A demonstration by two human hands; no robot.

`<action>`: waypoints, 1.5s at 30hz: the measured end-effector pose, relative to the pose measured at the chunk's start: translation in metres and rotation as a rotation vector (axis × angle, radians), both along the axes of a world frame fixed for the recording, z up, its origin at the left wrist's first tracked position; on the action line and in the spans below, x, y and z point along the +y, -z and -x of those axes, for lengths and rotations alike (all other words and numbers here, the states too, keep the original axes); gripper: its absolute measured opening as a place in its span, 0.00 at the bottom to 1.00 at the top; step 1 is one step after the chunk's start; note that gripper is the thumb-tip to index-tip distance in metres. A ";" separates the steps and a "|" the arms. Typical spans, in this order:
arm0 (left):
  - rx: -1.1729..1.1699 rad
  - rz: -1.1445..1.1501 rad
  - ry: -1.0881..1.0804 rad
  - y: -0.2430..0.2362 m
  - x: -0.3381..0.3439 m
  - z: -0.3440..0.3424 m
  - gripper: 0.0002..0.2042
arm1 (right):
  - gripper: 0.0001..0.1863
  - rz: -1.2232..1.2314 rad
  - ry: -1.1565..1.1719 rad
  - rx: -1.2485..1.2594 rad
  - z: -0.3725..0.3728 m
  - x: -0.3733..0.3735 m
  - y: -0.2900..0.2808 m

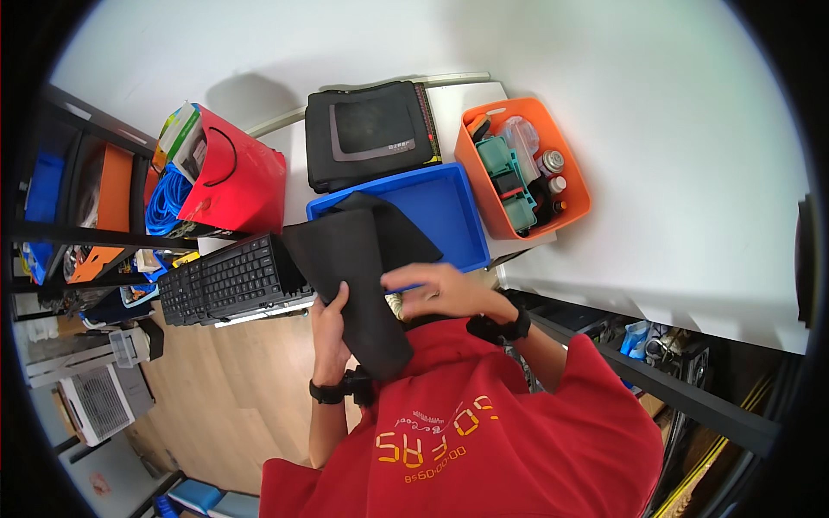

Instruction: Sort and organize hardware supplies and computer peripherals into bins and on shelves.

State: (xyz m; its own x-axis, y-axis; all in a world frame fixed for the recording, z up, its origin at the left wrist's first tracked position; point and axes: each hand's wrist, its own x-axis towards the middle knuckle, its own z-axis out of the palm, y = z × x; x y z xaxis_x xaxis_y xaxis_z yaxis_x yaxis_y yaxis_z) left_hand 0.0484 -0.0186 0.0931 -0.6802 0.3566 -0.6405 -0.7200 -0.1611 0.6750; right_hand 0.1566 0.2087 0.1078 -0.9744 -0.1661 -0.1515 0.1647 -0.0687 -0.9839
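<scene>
Head view: left hand [329, 341] grasping a black sheet [337, 259], thumb on the near face, fingers mostly hidden behind its left edge. Sheet folded or curved over, held up in front of the person; lower end against the red shirt [484, 449], upper end over the near left part of a blue tray [445, 211]. Another dark flap [399, 237] lies over the tray's near side, behind the sheet; can't tell if same piece. Right hand [440, 289] just right of the sheet, slightly blurred, fingers extended, not clenched, nothing seen in its grasp; fingertips at the sheet's edge, contact can't be told. Black bands on both wrists.

Tray on white worktop [466, 99]. Behind tray: flat black case [324, 134] with a grey-edged panel. Right of tray: orange bin [473, 186], filled with bottles [550, 161], teal items [495, 154] and more. Left: red bag [250, 186] with black handle, coil of blue cable [168, 203] beside it. Near left: black keyboards [220, 276], apparently stacked, beside the sheet. Far left: black shelving [86, 237] with orange and blue containers. Below: wooden floor [224, 380], grey vented unit [97, 403].
</scene>
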 end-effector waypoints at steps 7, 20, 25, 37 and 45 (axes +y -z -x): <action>0.273 0.128 -0.106 -0.111 0.004 -0.003 0.22 | 0.47 -0.320 0.467 -0.553 0.010 0.064 0.216; 0.354 -0.259 -0.467 -0.195 -0.112 -0.018 0.18 | 0.50 -0.857 0.366 -0.594 0.048 0.046 0.244; 0.372 -0.107 -0.508 -0.190 -0.101 -0.024 0.17 | 0.40 -0.786 0.152 -0.544 0.051 0.065 0.242; 0.189 0.123 -0.137 -0.138 -0.043 -0.002 0.18 | 0.23 -0.566 0.475 0.020 -0.014 0.075 0.056; 0.207 0.237 0.306 -0.042 0.006 0.044 0.17 | 0.14 0.341 0.162 -0.443 -0.060 0.090 0.132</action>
State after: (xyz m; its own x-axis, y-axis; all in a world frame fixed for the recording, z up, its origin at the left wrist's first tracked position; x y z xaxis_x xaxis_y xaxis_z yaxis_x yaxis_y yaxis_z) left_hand 0.0046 -0.0127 0.1347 -0.6889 0.4210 -0.5901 -0.5559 0.2156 0.8028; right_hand 0.2169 0.2983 -0.0246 -0.8474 -0.1311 -0.5146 0.5165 -0.4287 -0.7413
